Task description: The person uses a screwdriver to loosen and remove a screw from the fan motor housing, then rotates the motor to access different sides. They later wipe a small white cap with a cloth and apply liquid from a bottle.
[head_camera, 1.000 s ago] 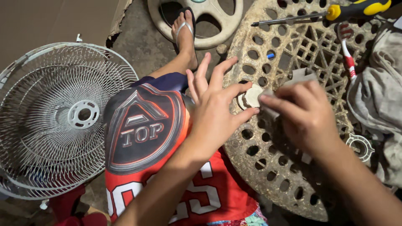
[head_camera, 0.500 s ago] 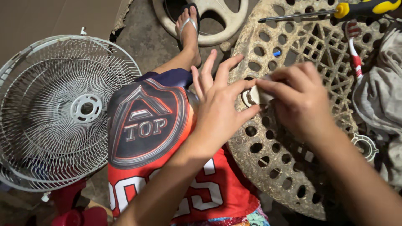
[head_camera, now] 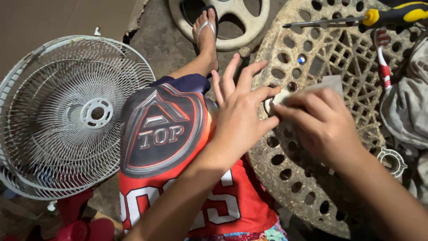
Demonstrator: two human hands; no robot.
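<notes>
My left hand [head_camera: 240, 111] pinches a small round white part [head_camera: 270, 105] between thumb and forefinger, its other fingers spread upward. My right hand [head_camera: 323, 122] is closed on a pale grey folded cloth or paper [head_camera: 329, 83] and presses it against that part. Both hands meet over the left side of a dirty round plastic surface with many holes [head_camera: 312, 53]. Most of the white part is hidden by my fingers.
A white wire fan guard [head_camera: 67, 116] lies at left. A yellow-handled screwdriver [head_camera: 356, 18] and a red-and-white tool [head_camera: 382, 62] rest on the perforated surface. A grey cloth [head_camera: 408, 107], a small ring [head_camera: 392, 161], a round fan base [head_camera: 236, 22] and my sandalled foot [head_camera: 206, 31] are around.
My hands have stayed together on the white part, the right hand shifting slightly over it with the cloth. The view has drifted a little.
</notes>
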